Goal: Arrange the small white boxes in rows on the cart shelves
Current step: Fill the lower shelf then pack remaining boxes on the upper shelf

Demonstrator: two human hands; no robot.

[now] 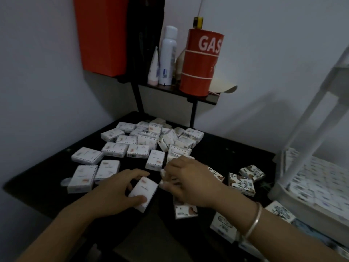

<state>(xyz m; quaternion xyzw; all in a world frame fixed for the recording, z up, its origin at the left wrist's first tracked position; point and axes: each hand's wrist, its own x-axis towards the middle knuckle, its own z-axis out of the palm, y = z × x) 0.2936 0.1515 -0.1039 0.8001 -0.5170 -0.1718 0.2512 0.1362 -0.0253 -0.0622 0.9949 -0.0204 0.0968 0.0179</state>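
Note:
Several small white boxes (151, 140) lie scattered on a black table (222, 148). My left hand (115, 193) grips one white box (144, 193) near the table's front edge, thumb on its lower end and fingers over its top. My right hand (188, 182) is just right of it, fingers curled around another small white box (164, 178) that is mostly hidden. A white cart (309, 140) stands at the right; its shelf (321, 186) holds rows of white boxes.
Boxes with brown and black cartoon prints (243, 180) lie right of my hands. A black shelf (200, 95) above the table carries a red GAS can (200, 63), a white spray bottle (168, 55) and a tube. An orange box (102, 35) hangs at upper left.

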